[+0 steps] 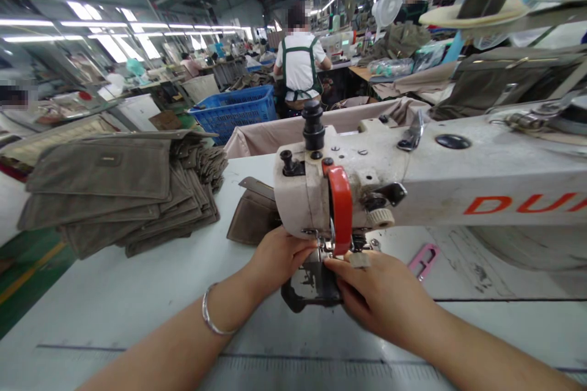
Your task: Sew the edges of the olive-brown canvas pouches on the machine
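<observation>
Dark brown panel (312, 286), marked with pale patches, lies on the white worktable (137, 317) beneath the industrial sewing machine head (380, 177), directly before the person and just below the red-orange guard (340, 208). Long axis unreadable: the hands and machine hide most of the panel. Right hand (380, 296) is nearer, partly covering the panel's right side; left hand (275, 259) sits just left of it. Left fingers (300, 247) are closed together, extended toward the needle area; contact with the panel is hidden. Right fingertips (339, 266) are near a small beige tab (360, 261); whether they grip it, cannot tell. Brown flap (252, 214) shows left of the machine head; any link to the panel is hidden. Stacked olive-brown bag panels (114, 195) lie further left.
</observation>
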`<control>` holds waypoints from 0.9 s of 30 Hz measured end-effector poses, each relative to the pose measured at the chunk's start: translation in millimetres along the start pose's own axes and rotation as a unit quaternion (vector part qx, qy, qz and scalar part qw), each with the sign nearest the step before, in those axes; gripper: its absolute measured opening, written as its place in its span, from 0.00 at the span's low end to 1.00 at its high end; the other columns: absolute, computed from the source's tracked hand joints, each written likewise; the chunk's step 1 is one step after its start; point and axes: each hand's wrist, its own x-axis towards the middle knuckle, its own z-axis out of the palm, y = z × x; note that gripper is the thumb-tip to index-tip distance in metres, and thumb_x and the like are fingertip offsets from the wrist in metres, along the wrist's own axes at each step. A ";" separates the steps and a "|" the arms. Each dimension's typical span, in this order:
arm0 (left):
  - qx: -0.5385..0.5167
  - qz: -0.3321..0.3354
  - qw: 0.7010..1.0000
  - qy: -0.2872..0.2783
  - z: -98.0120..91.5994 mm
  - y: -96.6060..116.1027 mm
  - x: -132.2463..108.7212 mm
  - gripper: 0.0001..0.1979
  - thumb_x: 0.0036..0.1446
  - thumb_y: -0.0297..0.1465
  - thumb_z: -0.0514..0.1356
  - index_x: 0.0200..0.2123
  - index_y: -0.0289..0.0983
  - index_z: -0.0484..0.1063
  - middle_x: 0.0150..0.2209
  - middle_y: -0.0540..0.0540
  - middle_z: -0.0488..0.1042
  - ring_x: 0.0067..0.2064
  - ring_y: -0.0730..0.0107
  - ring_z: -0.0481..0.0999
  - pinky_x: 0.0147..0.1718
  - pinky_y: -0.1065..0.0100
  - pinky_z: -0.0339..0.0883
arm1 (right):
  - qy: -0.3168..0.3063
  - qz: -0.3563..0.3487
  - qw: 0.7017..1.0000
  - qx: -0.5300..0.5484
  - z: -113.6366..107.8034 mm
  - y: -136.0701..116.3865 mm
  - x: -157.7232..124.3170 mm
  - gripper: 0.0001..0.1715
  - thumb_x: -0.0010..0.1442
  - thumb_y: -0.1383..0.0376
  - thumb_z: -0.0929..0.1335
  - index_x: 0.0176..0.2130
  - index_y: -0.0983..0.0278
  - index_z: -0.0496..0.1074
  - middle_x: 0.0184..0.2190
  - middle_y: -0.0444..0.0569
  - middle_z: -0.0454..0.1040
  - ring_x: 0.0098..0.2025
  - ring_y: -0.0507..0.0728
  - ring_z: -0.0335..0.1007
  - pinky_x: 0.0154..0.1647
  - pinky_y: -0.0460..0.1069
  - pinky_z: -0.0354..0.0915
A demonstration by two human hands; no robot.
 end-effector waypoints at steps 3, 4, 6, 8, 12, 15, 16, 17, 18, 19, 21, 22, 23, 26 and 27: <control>0.001 -0.004 1.000 0.000 0.4 0.5 1.3 0.07 0.61 0.30 0.61 0.38 0.41 0.80 0.38 0.47 0.82 0.41 0.59 0.79 0.42 0.60 0.74 | 0.003 0.000 1.000 -0.001 -0.1 0.4 0.3 0.20 0.63 0.67 0.61 0.54 0.60 0.70 0.41 0.50 0.76 0.40 0.61 0.72 0.40 0.55 0.65; 0.001 -0.005 1.000 -0.001 0.7 0.4 1.7 0.07 0.61 0.30 0.61 0.38 0.41 0.80 0.38 0.47 0.82 0.41 0.59 0.79 0.43 0.60 0.74 | 0.004 0.001 1.000 -0.001 0.0 0.6 0.4 0.20 0.63 0.67 0.61 0.54 0.60 0.70 0.41 0.50 0.76 0.40 0.61 0.72 0.40 0.55 0.65; 0.002 -0.008 1.000 -0.001 1.3 -0.2 2.0 0.07 0.60 0.29 0.61 0.38 0.41 0.80 0.38 0.47 0.82 0.42 0.58 0.79 0.43 0.60 0.74 | 0.006 0.003 1.000 -0.004 0.3 1.0 0.9 0.20 0.63 0.67 0.61 0.54 0.60 0.70 0.41 0.50 0.77 0.40 0.61 0.72 0.40 0.55 0.64; 0.000 -0.013 1.000 -0.002 1.4 -0.8 1.8 0.07 0.60 0.29 0.61 0.38 0.41 0.80 0.38 0.47 0.82 0.42 0.59 0.79 0.43 0.61 0.74 | 0.007 0.004 1.000 -0.006 0.2 1.2 1.5 0.20 0.63 0.67 0.61 0.53 0.60 0.70 0.42 0.50 0.77 0.40 0.60 0.72 0.40 0.54 0.64; -0.012 -0.027 1.000 -0.011 -3.5 1.1 1.5 0.07 0.60 0.29 0.61 0.37 0.41 0.80 0.35 0.48 0.82 0.40 0.61 0.79 0.42 0.62 0.73 | 0.009 0.001 1.000 -0.012 -2.5 1.3 2.2 0.19 0.63 0.66 0.62 0.52 0.59 0.71 0.40 0.49 0.77 0.38 0.59 0.72 0.38 0.52 0.62; -0.024 -0.040 0.999 -0.020 -9.0 2.9 2.5 0.09 0.62 0.30 0.57 0.36 0.39 0.79 0.37 0.46 0.81 0.41 0.60 0.79 0.44 0.61 0.73 | 0.010 0.000 1.000 -0.017 -4.8 2.3 2.7 0.17 0.63 0.66 0.62 0.49 0.59 0.74 0.35 0.48 0.76 0.36 0.58 0.71 0.35 0.51 0.60; -0.028 -0.044 0.998 -0.023 -10.3 2.5 3.3 0.10 0.63 0.30 0.56 0.36 0.38 0.79 0.38 0.46 0.81 0.42 0.59 0.79 0.44 0.60 0.73 | 0.010 0.000 1.000 -0.016 -5.4 2.9 3.1 0.16 0.63 0.66 0.62 0.47 0.59 0.74 0.34 0.48 0.76 0.35 0.58 0.71 0.34 0.50 0.59; -0.032 -0.047 0.998 -0.025 -11.2 1.5 4.5 0.11 0.63 0.29 0.56 0.37 0.38 0.79 0.38 0.45 0.81 0.43 0.59 0.79 0.44 0.60 0.73 | 0.011 0.000 1.000 -0.012 -6.1 3.7 3.7 0.15 0.63 0.66 0.62 0.46 0.60 0.75 0.33 0.47 0.76 0.35 0.57 0.70 0.34 0.50 0.59; -0.036 -0.049 0.998 -0.026 -11.8 -0.1 6.0 0.11 0.63 0.29 0.55 0.37 0.39 0.79 0.39 0.46 0.81 0.43 0.59 0.79 0.45 0.60 0.73 | 0.013 0.001 1.000 -0.004 -7.1 4.6 4.4 0.14 0.63 0.66 0.62 0.45 0.60 0.75 0.33 0.47 0.76 0.35 0.57 0.70 0.35 0.50 0.59; -0.041 -0.050 0.998 -0.027 -12.3 -2.1 8.0 0.11 0.63 0.29 0.55 0.38 0.39 0.79 0.39 0.46 0.81 0.44 0.59 0.79 0.45 0.60 0.73 | 0.015 0.000 1.000 0.007 -8.9 5.7 5.1 0.14 0.63 0.67 0.63 0.44 0.61 0.75 0.34 0.47 0.76 0.36 0.56 0.70 0.36 0.50 0.59; -0.048 -0.051 0.997 -0.025 -13.4 -6.9 12.7 0.11 0.63 0.30 0.55 0.39 0.39 0.79 0.41 0.47 0.81 0.47 0.59 0.78 0.48 0.60 0.72 | 0.028 0.001 0.999 0.027 -16.0 8.8 5.3 0.12 0.63 0.68 0.63 0.41 0.62 0.75 0.34 0.47 0.75 0.37 0.55 0.69 0.37 0.49 0.60; -0.051 -0.049 0.997 -0.024 -14.2 -9.3 15.0 0.10 0.63 0.31 0.56 0.40 0.39 0.78 0.43 0.47 0.81 0.48 0.58 0.78 0.50 0.59 0.71 | 0.039 0.007 0.999 0.034 -21.6 11.1 4.2 0.11 0.63 0.68 0.63 0.39 0.63 0.75 0.34 0.47 0.75 0.37 0.55 0.69 0.37 0.49 0.60; -0.055 -0.047 0.997 -0.024 -15.0 -11.3 16.9 0.10 0.62 0.32 0.57 0.42 0.38 0.78 0.45 0.46 0.80 0.50 0.57 0.77 0.52 0.58 0.70 | 0.053 0.018 0.998 0.036 -28.3 14.2 1.7 0.10 0.62 0.69 0.63 0.37 0.63 0.75 0.33 0.47 0.74 0.37 0.55 0.69 0.38 0.49 0.61; -0.061 -0.043 0.997 -0.032 -16.3 -14.7 18.2 0.13 0.61 0.35 0.57 0.45 0.36 0.77 0.48 0.44 0.79 0.53 0.54 0.74 0.55 0.55 0.68 | 0.074 0.066 0.995 0.011 -49.8 28.9 -15.9 0.11 0.58 0.74 0.64 0.36 0.63 0.74 0.35 0.49 0.74 0.40 0.57 0.69 0.42 0.51 0.63; -0.055 -0.047 0.997 -0.035 -16.0 -15.0 16.8 0.14 0.61 0.35 0.57 0.46 0.36 0.76 0.48 0.44 0.78 0.54 0.53 0.74 0.55 0.55 0.67 | 0.064 0.077 0.995 -0.007 -55.0 35.2 -25.2 0.12 0.57 0.75 0.64 0.37 0.63 0.75 0.37 0.49 0.74 0.41 0.58 0.69 0.44 0.52 0.64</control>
